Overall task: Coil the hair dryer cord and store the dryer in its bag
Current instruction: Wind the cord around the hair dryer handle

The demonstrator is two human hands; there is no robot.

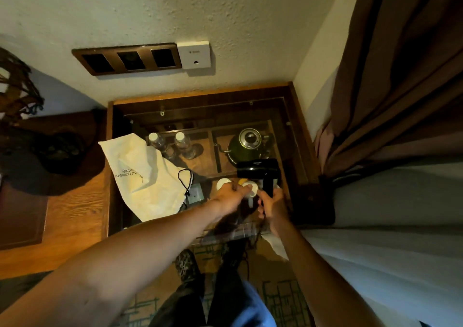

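We stand at a glass table (288,126) in a dim corner. The white bag (145,176) lies on it. Our right hand (271,205) holds the black dryer (258,170) by its handle. Our left hand (231,196) reaches beside it, fingers loose. The cord (248,266) hangs down; we should gather it in neat, even loops.

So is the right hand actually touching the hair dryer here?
Touching. The head view shows the right hand wrapped around the handle of the black hair dryer, holding it up above the glass-topped table; the fingers overlap the handle with no gap.
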